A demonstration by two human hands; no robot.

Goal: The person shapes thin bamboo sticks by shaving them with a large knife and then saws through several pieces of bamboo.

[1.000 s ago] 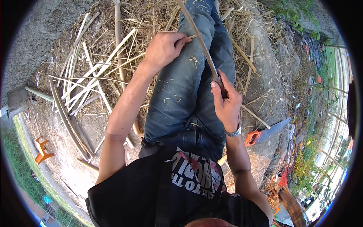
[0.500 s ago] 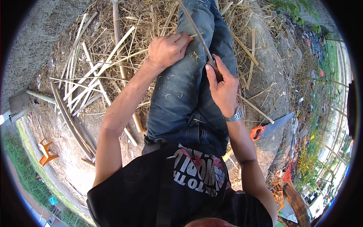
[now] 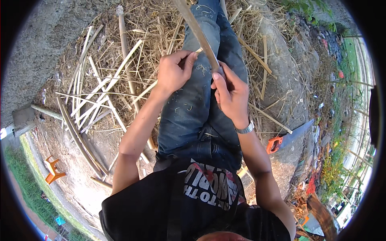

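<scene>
My left hand (image 3: 173,73) is closed over the left thigh, pinching a thin pale bamboo strip (image 3: 199,50) between thumb and forefinger. The strip's end pokes out beyond the fingers, touching or just beside the blade; I cannot tell which. My right hand (image 3: 232,93), with a metal watch (image 3: 246,127) at its wrist, grips a long knife (image 3: 197,32). Its blade slants away to the upper left across my jeans (image 3: 187,114) and runs out of view at the top. Most of the handle is hidden in the fist. Curled shavings lie on the jeans.
Pale split strips (image 3: 98,94) lie crisscrossed on the ground at left, beside a long pole (image 3: 128,64). At right rests a handsaw (image 3: 295,134) with an orange handle. An orange chair (image 3: 53,170) stands far left. Straw-like shavings (image 3: 157,30) cover the ground around my legs.
My left hand has drawn nearer to me, and its thumb and forefinger now show pinching the strip. The knife has shifted slightly left and shows more of its blade's broad side.
</scene>
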